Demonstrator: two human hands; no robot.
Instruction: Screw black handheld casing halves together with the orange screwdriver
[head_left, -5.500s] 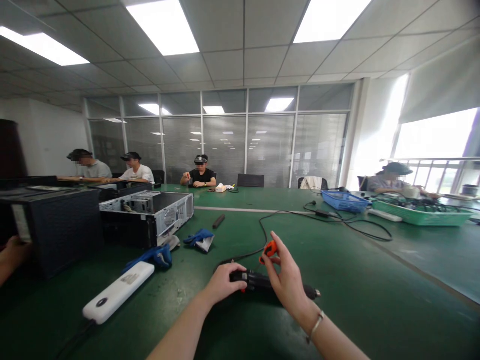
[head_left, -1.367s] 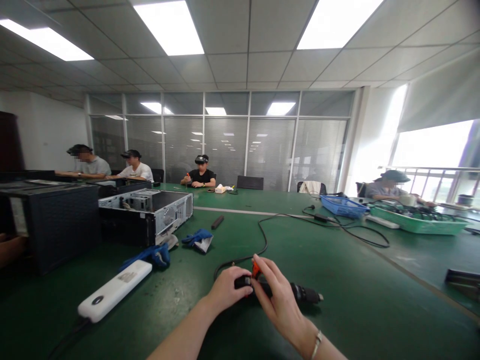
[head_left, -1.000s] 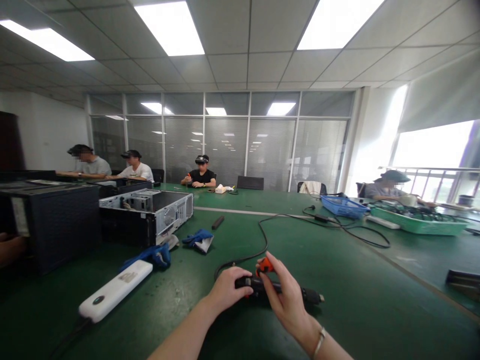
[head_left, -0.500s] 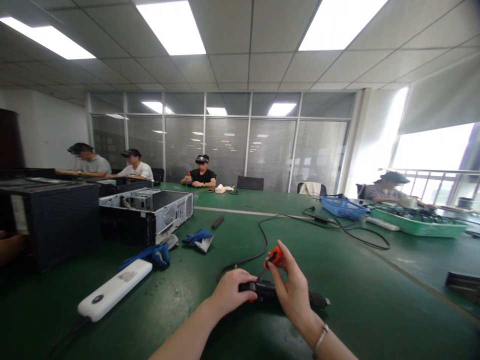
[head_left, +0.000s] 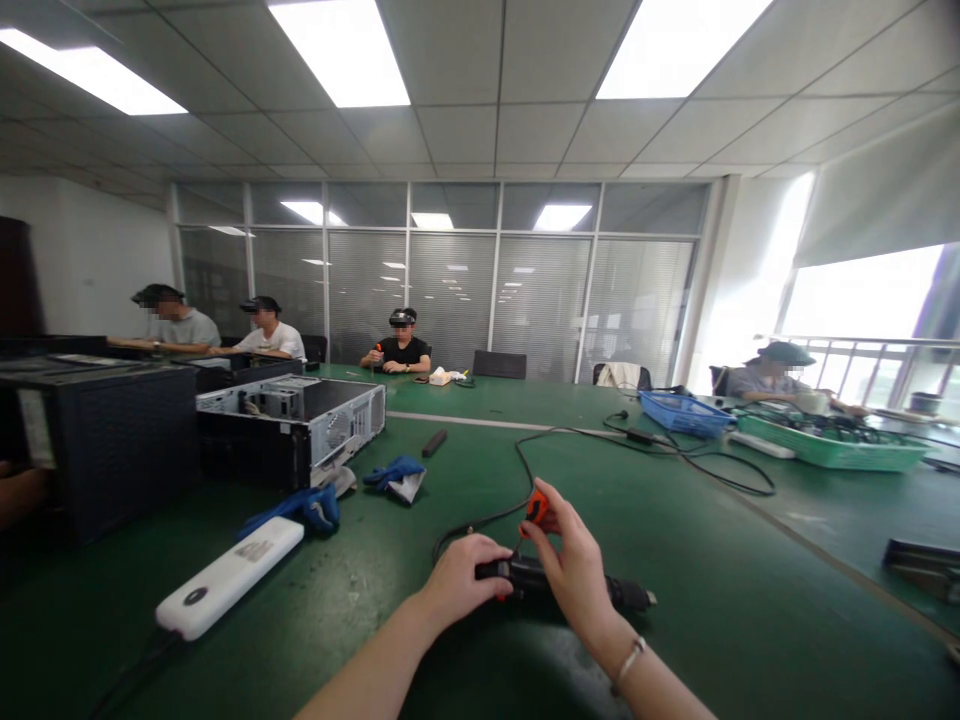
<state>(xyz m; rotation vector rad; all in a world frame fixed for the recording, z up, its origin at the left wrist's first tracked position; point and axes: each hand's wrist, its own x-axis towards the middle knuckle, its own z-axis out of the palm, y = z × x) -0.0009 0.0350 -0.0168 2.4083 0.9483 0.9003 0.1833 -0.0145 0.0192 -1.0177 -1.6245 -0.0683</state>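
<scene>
A long black corded tool [head_left: 628, 594] with a small metal tip at its right end lies in front of me on the green table [head_left: 360, 610]. My left hand [head_left: 466, 582] is closed around its left end, thumb and fingers pressing it. Above the tool, my right hand [head_left: 571, 565] pinches the orange-and-black handle of a screwdriver [head_left: 535, 507]. The screwdriver's thin shaft slants down to the tool's body beside my left fingertips. My right hand hides the tool's middle, and I cannot make out exactly where the screwdriver tip sits.
On the left are a white power strip [head_left: 232, 578], blue gloves [head_left: 397, 476], an opened computer case [head_left: 300, 425] and a dark case [head_left: 105, 450]. A black cable [head_left: 529, 462] runs rightward near a blue basket [head_left: 686, 413] and a green basket [head_left: 832, 445]. Several people sit around.
My right hand and the screwdriver have shifted slightly left, and the handle tilts a little differently. My left hand still holds the black tool in nearly the same place.
</scene>
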